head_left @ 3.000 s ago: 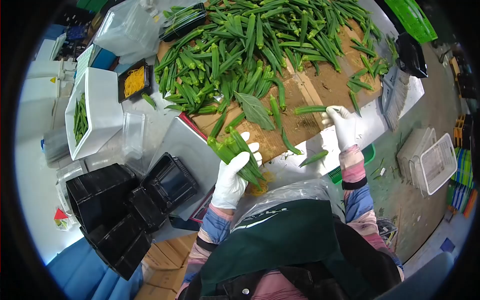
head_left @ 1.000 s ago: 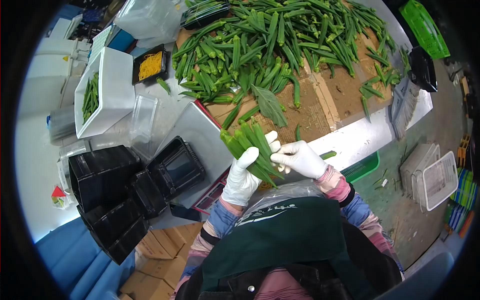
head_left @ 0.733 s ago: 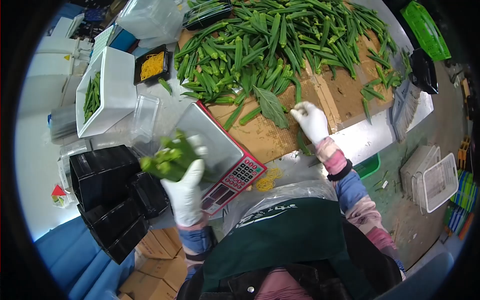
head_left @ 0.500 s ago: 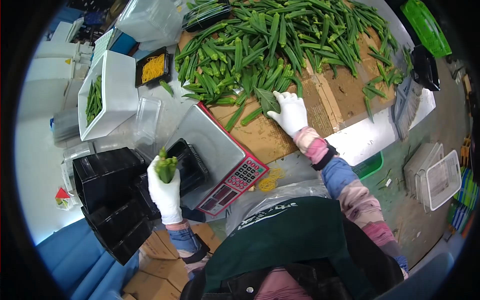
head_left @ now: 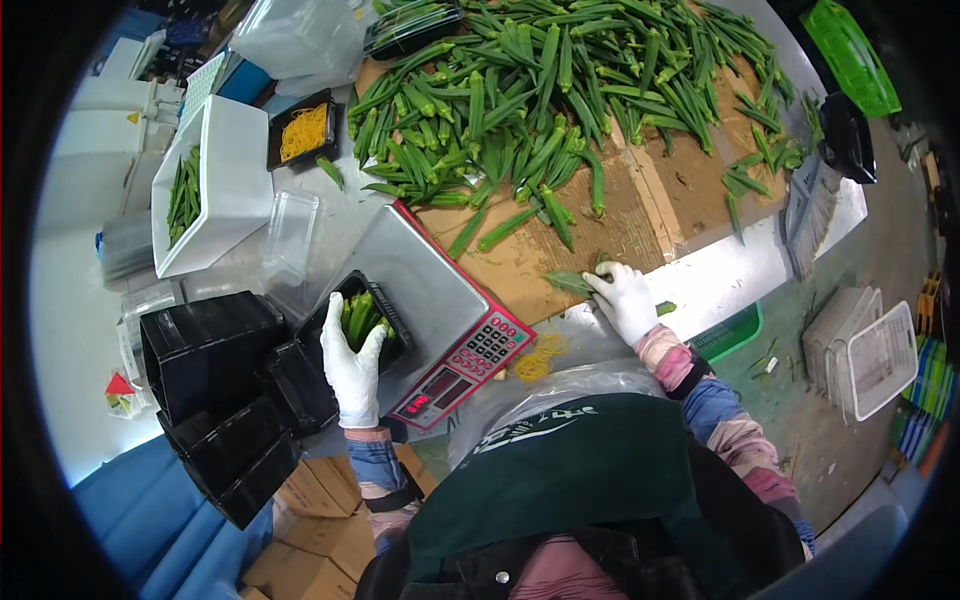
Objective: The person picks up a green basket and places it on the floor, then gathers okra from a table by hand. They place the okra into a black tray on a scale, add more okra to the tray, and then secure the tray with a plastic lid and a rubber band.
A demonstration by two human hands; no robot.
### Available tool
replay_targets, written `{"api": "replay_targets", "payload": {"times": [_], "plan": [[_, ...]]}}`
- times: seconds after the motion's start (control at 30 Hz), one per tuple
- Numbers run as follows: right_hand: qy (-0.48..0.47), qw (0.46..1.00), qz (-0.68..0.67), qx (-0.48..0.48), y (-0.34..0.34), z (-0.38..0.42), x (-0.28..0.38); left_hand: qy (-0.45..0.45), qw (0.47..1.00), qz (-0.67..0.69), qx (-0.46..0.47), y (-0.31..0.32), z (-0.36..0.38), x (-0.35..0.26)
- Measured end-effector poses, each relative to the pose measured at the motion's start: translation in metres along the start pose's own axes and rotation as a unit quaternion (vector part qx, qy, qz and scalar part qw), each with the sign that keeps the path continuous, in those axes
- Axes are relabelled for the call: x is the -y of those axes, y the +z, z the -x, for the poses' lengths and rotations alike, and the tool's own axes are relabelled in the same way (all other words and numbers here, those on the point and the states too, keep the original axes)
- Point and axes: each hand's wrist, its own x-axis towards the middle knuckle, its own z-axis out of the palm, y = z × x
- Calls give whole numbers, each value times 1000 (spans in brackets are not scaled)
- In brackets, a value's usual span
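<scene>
My left hand (head_left: 350,375), in a white glove, is at the near left side of a black tray (head_left: 398,318) on the scale (head_left: 425,280). Its fingers and thumb are apart, around green okra pods (head_left: 362,316) lying in the tray. My right hand (head_left: 628,303), also gloved, is at the front edge of the cardboard, with fingertips closed on a green leaf (head_left: 568,283). Part of another green piece (head_left: 665,308) shows beside that hand. A large okra heap (head_left: 520,110) covers the cardboard (head_left: 610,215) beyond it.
Stacked black trays (head_left: 215,350) stand left of the scale. A white bin (head_left: 225,215) with okra and a tray of yellow rubber bands (head_left: 303,133) are further back. Loose rubber bands (head_left: 535,362) lie near the apron. A brush (head_left: 812,220) sits at the right table edge.
My left hand has moved from in front of the tray to its side, and its okra now lies inside. My right hand has drawn the leaf toward me. The scale display now shows red digits.
</scene>
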Motion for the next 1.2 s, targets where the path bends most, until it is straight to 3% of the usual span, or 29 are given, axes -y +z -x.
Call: {"api": "replay_targets", "payload": {"times": [0.1, 0.13, 0.17, 0.2, 0.23, 0.3, 0.33, 0.43, 0.5, 0.53, 0.6, 0.7, 0.77, 0.83, 0.87, 0.9, 0.97, 1.07, 1.2], "plan": [[61, 992, -111, -11, 10, 42, -32, -13, 999, 33, 18, 0, -2, -5], [168, 958, -230, 40, 2, 60, -40, -17, 999, 43, 8, 0, -2, -8], [138, 974, -176, 28, -31, 72, -41, -21, 998, 54, -2, 2, -3, -12], [98, 992, -43, -66, -39, 99, -52, -26, 997, 66, -11, 3, -2, -16], [144, 986, -27, -77, -50, 124, -67, -12, 998, 39, -48, 5, -2, -21], [200, 969, 142, -33, -82, 191, -120, 11, 992, -18, -121, 8, -2, -30], [170, 945, 259, -103, -93, 190, -114, 63, 983, -73, -153, 9, -1, -33], [183, 962, 169, -112, -105, 132, -89, 145, 967, -78, -193, 16, -2, -53], [168, 975, -11, -143, -72, 78, -67, 168, 969, -16, -182, 27, 0, -79], [110, 980, -25, -163, -58, 45, -49, 181, 971, 7, -158, 32, 2, -92], [241, 938, -236, -74, -25, -10, -15, 219, 969, 23, -113, 43, 7, -114], [193, 975, -70, -90, 15, -69, 17, 264, 961, 47, -63, 60, 18, -135], [220, 971, -64, -73, 39, -85, 9, 268, 960, 71, -39, 70, 25, -140], [302, 923, -231, -61, 40, -87, -2, 260, 962, 78, -22, 74, 30, -139], [314, 807, -499, -38, 38, -82, -11, 244, 965, 96, -13, 77, 32, -135], [332, 772, -542, 25, 1, -80, -1, 228, 967, 115, -3, 80, 35, -132], [321, 655, -682, 55, -14, -62, -7, 165, 971, 163, 54, 85, 37, -126], [298, 544, -781, 76, -38, -44, 3, 31, 931, 344, 121, 99, 38, -125], [300, 514, -799, 86, -44, -30, 21, -106, 842, 495, 187, 109, 30, -137]]}}
